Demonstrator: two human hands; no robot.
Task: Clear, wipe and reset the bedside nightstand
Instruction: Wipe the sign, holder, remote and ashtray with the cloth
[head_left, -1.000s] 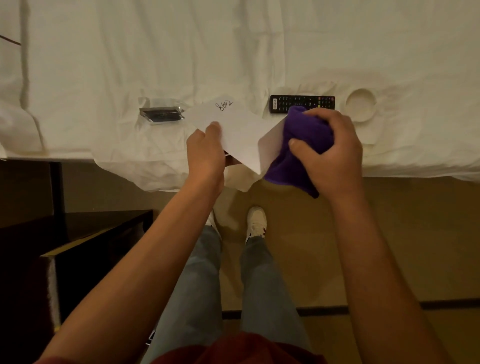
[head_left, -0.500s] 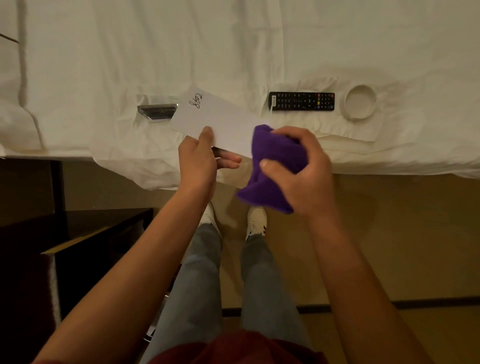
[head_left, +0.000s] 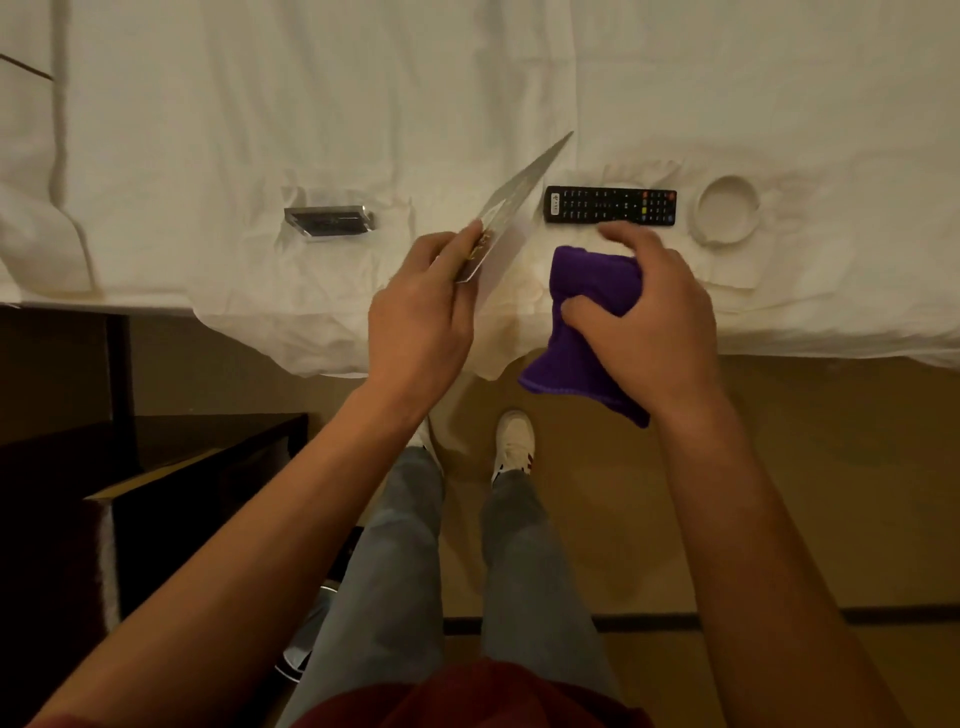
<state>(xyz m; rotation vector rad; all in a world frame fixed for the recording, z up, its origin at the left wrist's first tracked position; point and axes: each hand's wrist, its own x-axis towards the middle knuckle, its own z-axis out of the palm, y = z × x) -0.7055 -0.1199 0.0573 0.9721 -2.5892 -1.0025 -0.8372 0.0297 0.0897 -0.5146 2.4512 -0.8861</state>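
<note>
Tilted now nearly edge-on, the white card (head_left: 511, 208) stays pinched in the left hand (head_left: 421, 317) just left of the remote (head_left: 610, 206), while the right hand (head_left: 644, 317) clutches the purple cloth (head_left: 576, 332) just below it, likely for wiping.

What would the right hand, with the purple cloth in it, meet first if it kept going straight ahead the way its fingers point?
Most likely the black remote lying on the white bed sheet: the right hand, gripping the purple cloth, has its fingertips just short of it. Height above the sheet is unclear, so it might pass over it.
</note>
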